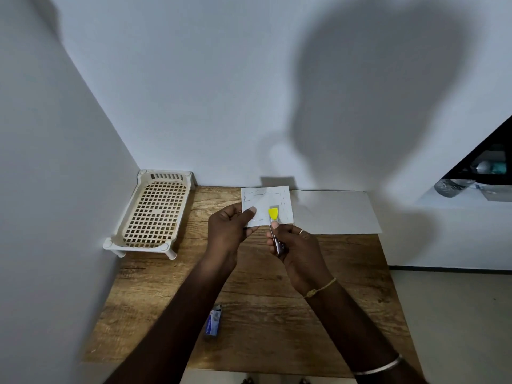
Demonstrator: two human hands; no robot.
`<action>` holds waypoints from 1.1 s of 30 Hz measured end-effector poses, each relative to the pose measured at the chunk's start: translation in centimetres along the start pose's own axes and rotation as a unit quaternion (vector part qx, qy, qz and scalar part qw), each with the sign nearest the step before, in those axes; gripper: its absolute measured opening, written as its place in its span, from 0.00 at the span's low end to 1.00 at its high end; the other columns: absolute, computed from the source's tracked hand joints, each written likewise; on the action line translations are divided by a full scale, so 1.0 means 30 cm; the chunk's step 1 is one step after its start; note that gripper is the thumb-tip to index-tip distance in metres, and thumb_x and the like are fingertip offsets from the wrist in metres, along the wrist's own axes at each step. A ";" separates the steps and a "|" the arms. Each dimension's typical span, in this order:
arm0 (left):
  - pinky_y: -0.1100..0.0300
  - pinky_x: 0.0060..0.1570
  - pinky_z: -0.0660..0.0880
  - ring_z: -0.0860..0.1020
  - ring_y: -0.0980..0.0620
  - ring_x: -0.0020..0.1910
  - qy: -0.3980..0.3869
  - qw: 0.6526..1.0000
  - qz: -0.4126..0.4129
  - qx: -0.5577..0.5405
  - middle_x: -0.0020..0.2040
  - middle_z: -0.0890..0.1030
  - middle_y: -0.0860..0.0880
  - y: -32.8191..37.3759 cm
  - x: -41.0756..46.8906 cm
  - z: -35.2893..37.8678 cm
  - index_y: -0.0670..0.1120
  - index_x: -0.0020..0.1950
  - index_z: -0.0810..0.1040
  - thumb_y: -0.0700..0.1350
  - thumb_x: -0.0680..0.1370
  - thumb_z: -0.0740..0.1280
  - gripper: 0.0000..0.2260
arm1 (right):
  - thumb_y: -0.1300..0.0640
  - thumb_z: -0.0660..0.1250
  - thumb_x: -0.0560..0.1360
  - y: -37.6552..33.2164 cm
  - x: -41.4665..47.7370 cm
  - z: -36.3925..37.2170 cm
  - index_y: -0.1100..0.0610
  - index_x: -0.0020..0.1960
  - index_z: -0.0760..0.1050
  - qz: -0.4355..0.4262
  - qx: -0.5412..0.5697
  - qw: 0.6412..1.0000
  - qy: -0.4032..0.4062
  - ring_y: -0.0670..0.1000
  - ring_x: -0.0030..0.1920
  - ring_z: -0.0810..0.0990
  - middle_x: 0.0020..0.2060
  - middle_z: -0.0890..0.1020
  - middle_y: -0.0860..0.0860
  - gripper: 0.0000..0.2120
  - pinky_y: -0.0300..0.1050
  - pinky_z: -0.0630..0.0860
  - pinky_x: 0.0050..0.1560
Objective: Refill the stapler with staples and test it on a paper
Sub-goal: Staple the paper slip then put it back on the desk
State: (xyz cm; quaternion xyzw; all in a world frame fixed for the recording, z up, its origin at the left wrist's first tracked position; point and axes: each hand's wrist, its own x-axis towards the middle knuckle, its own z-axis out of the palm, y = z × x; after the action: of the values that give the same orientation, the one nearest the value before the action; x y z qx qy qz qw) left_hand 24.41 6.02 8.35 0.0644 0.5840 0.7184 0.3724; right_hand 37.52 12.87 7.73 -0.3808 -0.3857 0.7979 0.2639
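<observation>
A small white paper (277,202), marked with several staples, is held up above the wooden table (263,314). My left hand (230,228) pinches its lower left corner between thumb and fingers. My right hand (296,245) grips a small stapler (274,217) with a yellow tip; its jaws sit over the paper's lower edge. Most of the stapler's metal body is hidden in my fingers. A blue and white staple box (213,322) lies open on the table near its front edge, between my forearms.
A cream perforated plastic tray (130,231) on short legs stands at the back left corner against the wall. A larger white sheet (338,212) lies flat at the back right. Walls close the left and far sides; the floor drops off right.
</observation>
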 end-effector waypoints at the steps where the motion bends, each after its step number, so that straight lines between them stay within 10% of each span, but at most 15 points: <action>1: 0.58 0.43 0.82 0.86 0.47 0.47 0.002 1.000 -0.003 0.000 0.48 0.87 0.43 -0.002 0.000 0.000 0.39 0.53 0.83 0.39 0.76 0.73 0.07 | 0.58 0.74 0.74 -0.001 0.000 0.002 0.66 0.48 0.81 0.001 0.003 1.000 0.003 0.52 0.37 0.81 0.40 0.84 0.59 0.11 0.42 0.80 0.39; 19: 0.46 0.44 0.76 0.84 0.38 0.45 -0.027 0.999 -0.018 -0.008 0.50 0.86 0.40 -0.011 -0.056 0.077 0.40 0.58 0.81 0.39 0.71 0.78 0.17 | 0.58 0.76 0.72 0.039 -0.007 0.026 0.59 0.42 0.86 -0.006 -0.023 0.997 0.072 0.57 0.40 0.86 0.41 0.87 0.61 0.04 0.46 0.81 0.40; 33: 0.56 0.37 0.80 0.83 0.44 0.38 -0.027 0.996 -0.087 -0.015 0.48 0.86 0.37 -0.050 -0.037 0.071 0.39 0.53 0.85 0.48 0.75 0.75 0.14 | 0.60 0.76 0.72 0.042 -0.004 0.005 0.60 0.40 0.86 0.016 -0.014 0.996 0.085 0.56 0.38 0.86 0.40 0.86 0.62 0.04 0.46 0.83 0.39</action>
State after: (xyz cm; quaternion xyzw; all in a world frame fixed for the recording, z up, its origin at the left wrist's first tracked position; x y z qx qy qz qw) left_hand 27.02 7.09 8.06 0.0274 0.5660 0.6903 0.4499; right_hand 37.32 12.02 6.81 -0.4574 -0.3669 0.7611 0.2772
